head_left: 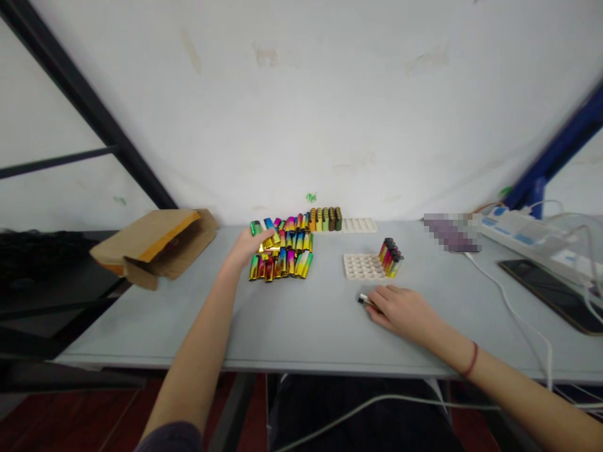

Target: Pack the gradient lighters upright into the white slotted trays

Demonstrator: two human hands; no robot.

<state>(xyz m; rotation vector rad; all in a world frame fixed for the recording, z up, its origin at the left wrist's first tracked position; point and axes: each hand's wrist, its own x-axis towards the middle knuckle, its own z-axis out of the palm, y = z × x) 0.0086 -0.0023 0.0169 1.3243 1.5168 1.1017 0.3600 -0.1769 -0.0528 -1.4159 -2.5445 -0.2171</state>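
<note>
My left hand (245, 246) is at the left side of a pile of shiny, rainbow-coloured metallic lighter sleeves (282, 262). Its thumb lies over a green-and-blue part of the pile, closed on sleeves there; the other fingers are mostly hidden. My right hand (398, 311) rests low over the table, its fingers closed around a lighter (363, 299) whose black-and-white end sticks out to the left. Just beyond that hand is a white grid tray (362, 267), with a row of upright red-to-yellow lighters (390, 257) along its right side.
Behind the pile, several upright lighters (325, 220) stand in rows beside another white grid tray (359, 225). An opened cardboard box (151, 242) lies at left. A power strip (532, 242), a dark phone (551, 292) and a white cable (513, 311) occupy the right. The wall rises behind the table.
</note>
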